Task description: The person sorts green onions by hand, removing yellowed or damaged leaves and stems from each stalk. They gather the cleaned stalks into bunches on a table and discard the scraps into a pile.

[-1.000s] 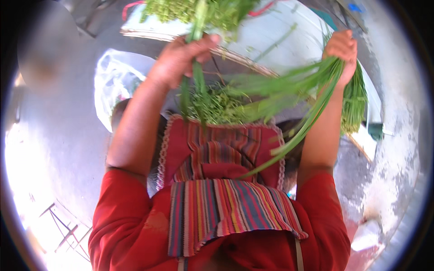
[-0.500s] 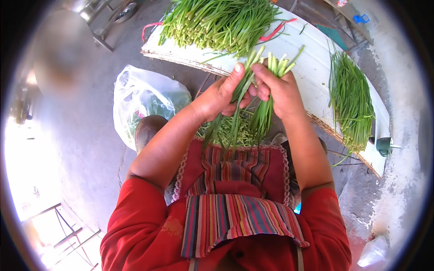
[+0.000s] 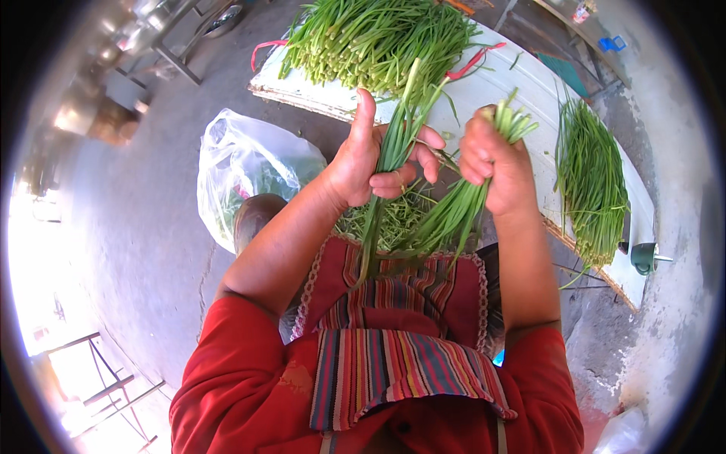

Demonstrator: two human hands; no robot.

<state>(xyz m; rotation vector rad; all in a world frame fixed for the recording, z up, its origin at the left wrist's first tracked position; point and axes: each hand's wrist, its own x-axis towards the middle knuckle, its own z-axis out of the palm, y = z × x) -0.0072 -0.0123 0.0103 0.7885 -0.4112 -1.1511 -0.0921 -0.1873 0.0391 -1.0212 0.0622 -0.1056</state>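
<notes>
Right hand (image 3: pixel 495 163) clenched round a green bunch (image 3: pixel 456 213) by the near edge of the white board (image 3: pixel 538 87); left hand (image 3: pixel 380 157) loosely holding a few stalks (image 3: pixel 398 140) by the same edge, thumb lifted, fingers part-curled. Likely light, floppy, easily bruised; best gripped near the probably firmer pale ends. Long, thin, bright green, ends paler, leaves hanging down.

green cup (image 3: pixel 643 259) | small blue object (image 3: pixel 612 43) (kind unclear) | shiny bowl (image 3: pixel 224 21) | dark thin-legged frame (image 3: pixel 110 390)
</notes>
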